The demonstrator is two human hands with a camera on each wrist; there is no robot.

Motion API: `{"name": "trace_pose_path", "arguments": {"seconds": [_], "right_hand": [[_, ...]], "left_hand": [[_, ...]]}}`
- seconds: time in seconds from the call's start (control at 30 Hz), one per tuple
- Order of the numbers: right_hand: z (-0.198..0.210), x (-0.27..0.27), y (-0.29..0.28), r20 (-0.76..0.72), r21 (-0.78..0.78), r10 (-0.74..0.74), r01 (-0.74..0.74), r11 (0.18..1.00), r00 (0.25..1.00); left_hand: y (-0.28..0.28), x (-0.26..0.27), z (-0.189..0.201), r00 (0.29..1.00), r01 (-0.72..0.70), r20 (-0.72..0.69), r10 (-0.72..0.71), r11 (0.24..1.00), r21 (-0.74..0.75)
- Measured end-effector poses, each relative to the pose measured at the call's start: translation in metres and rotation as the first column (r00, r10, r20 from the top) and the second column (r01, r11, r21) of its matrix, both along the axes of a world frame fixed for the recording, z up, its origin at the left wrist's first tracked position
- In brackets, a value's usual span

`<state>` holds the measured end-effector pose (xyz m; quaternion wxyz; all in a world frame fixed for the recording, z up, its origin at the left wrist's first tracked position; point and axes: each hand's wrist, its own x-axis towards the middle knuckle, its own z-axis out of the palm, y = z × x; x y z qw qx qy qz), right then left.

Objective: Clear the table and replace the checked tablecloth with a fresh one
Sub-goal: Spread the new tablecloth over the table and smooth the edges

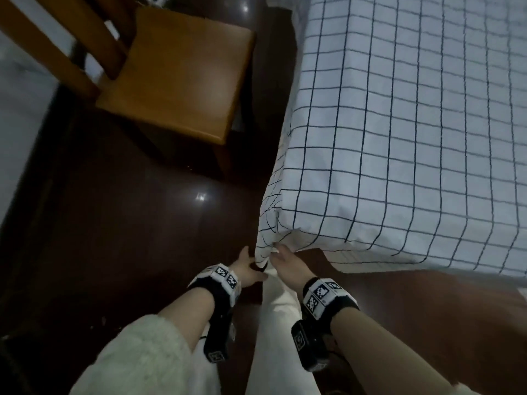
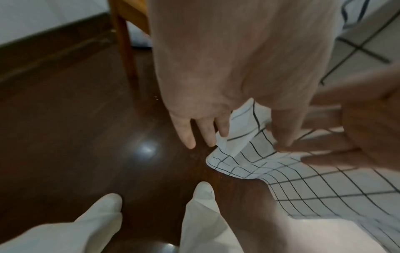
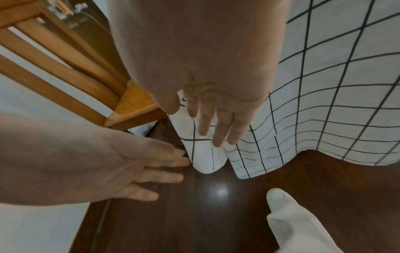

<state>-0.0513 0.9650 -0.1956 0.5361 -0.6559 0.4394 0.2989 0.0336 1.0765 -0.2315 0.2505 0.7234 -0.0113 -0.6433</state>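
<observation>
The checked tablecloth (image 1: 399, 132) is covering the table, its corner drooping toward 6 o'clock in the head view. The left hand (image 1: 247, 269) is reaching in from 7 o'clock, fingers straight and spread, its index finger and thumb touching the hanging corner fold. The right hand (image 1: 288, 265) is lying with relaxed, extended fingers against the same fold from the other side. A wooden chair (image 1: 176, 75) is standing at 11 o'clock on the dark floor (image 1: 114, 223).

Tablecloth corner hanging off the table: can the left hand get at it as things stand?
Probably yes. The left hand is already at the hanging corner of the tablecloth, fingers touching the fold, with only bare floor beside it. The right hand rests on the same corner.
</observation>
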Motion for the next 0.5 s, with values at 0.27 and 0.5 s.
{"name": "trace_pose_path", "arguments": {"seconds": [0.27,0.5], "right_hand": [[-0.001,-0.009,0.060,0.128,-0.080,-0.414,0.426,0.901,0.901],[-0.007,-0.028,0.106,0.060,-0.106,-0.546,0.549,0.829,0.836]], "left_hand": [[0.011,0.023,-0.022,0.962,-0.022,0.267,0.051,0.994,-0.110],[0.055,0.047,0.000,0.939,-0.342,-0.055,0.338,0.937,-0.078]]}}
